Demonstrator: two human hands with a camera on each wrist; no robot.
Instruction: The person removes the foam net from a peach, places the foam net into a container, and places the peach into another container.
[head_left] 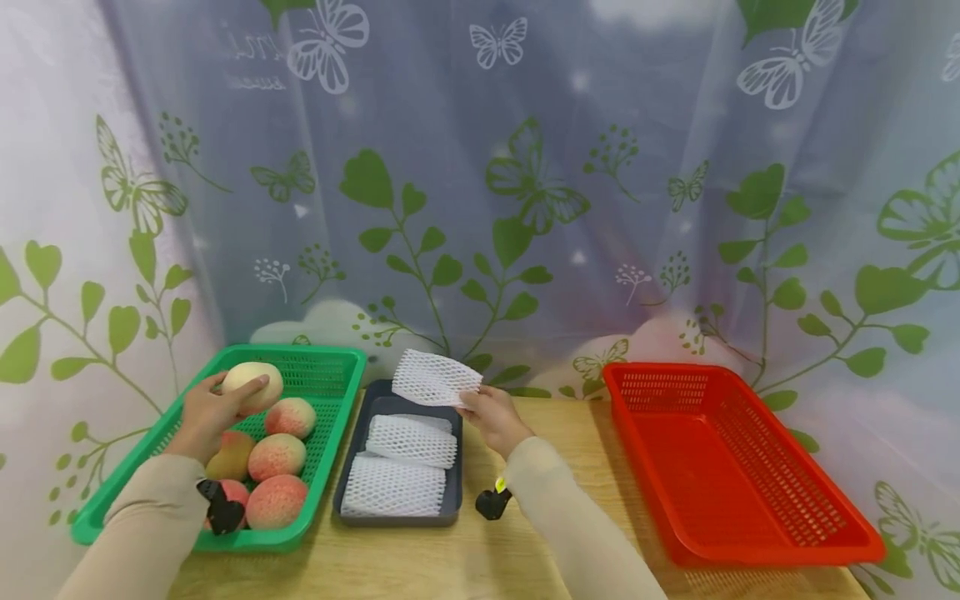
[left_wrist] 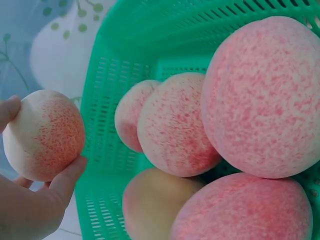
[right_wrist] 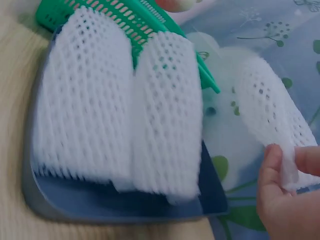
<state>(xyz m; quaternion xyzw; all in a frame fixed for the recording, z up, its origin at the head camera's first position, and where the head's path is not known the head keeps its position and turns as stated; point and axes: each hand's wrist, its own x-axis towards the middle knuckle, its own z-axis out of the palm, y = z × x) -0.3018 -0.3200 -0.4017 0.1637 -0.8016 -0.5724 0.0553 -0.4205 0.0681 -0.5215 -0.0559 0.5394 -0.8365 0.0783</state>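
My left hand (head_left: 205, 418) grips a pale peach (head_left: 258, 387) with a red-speckled side, held up over the green basket (head_left: 330, 360). Thumb and fingers curl round the peach's sides in the left wrist view. Several more peaches (head_left: 277, 457) lie in that basket, most of them pink-speckled and one plain yellowish. In my right hand (head_left: 497, 417) a white foam net sleeve (head_left: 433, 379) is pinched at one end, flat and raised over the back of the dark grey tray (head_left: 459, 492). More foam net sleeves (head_left: 395, 486) lie stacked in the tray.
To the right stands a red basket (head_left: 705, 458) with nothing in it. All the containers are on a wooden table (head_left: 558, 467). Behind the table hangs a curtain (head_left: 465, 208) with leaves and butterflies. Each wrist carries a small black camera.
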